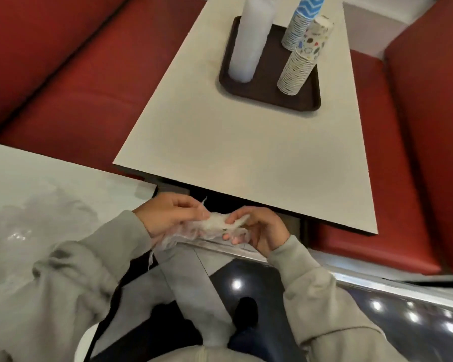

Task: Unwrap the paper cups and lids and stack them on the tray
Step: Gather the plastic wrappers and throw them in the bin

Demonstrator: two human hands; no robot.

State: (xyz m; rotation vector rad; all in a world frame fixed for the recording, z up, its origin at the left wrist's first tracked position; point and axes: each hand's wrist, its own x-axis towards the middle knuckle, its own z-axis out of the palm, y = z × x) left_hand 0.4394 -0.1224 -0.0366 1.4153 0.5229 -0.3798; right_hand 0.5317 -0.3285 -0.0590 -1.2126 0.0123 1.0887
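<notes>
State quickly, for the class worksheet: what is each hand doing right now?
Left hand: grips one end of the crumpled plastic wrap.
Right hand: pinches the wrap's other end.

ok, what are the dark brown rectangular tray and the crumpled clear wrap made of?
Dark brown rectangular tray: probably moulded plastic, matte; rounded corners, raised rim. Crumpled clear wrap: likely thin plastic film; translucent, wrinkled, limp between left hand and right hand.
</notes>
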